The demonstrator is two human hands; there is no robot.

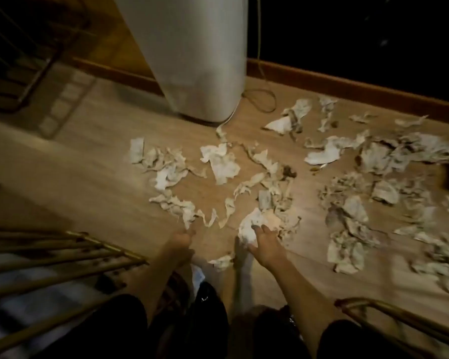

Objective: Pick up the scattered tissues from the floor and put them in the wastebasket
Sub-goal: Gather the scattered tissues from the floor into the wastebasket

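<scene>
Down low, right hand (263, 242) clutching crumpled tissue (249, 226), left hand (180, 243) pinching tissue strip (184, 211) lying left-right

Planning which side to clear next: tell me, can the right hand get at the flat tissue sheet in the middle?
Probably yes: the right hand is on a crumpled tissue, and only bare floor and loose scraps lie before the flat sheet.

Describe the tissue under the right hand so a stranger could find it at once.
Start at the tall pale cylinder standing on the wooden floor and come straight toward the camera. The white crumpled tissue lies under the right hand, brighter and more balled up than the flat shreds around it.
</scene>
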